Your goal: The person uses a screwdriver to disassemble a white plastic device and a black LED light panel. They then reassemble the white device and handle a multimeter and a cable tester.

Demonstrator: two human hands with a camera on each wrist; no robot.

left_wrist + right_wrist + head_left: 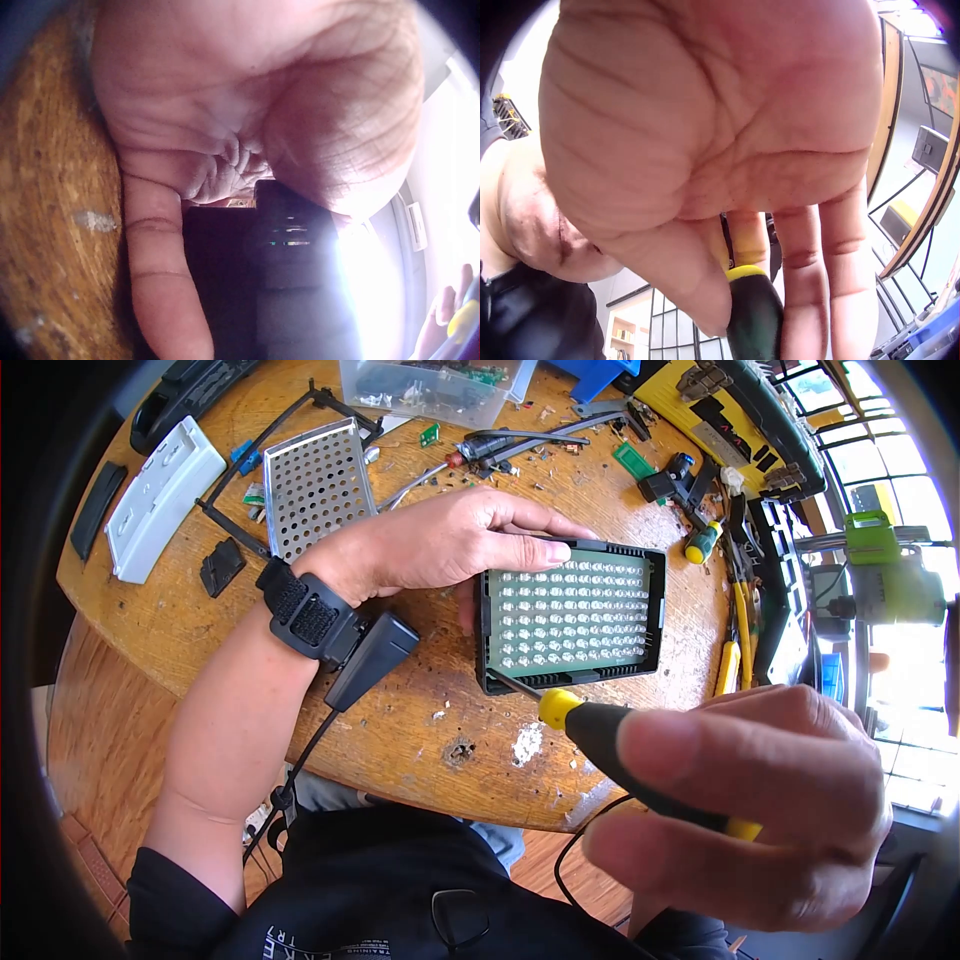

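Pinching a screwdriver (pixel 596 732), the right hand (pixel 768 800) aims at a black-framed green panel (pixel 572 617) of clear LEDs the left hand (pixel 450 545) grips.

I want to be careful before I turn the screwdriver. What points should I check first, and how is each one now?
1. Left hand holds the LED panel: ok.
2. Right hand grips the screwdriver by its handle: ok.
3. Shaft reaches the panel's corner nearest the body, on the left: ok.
4. Tip seated in a screw: cannot tell, too small.
5. Left thumb away from the tip: ok, at the far edge.
6. Panel flat on the table: cannot tell.
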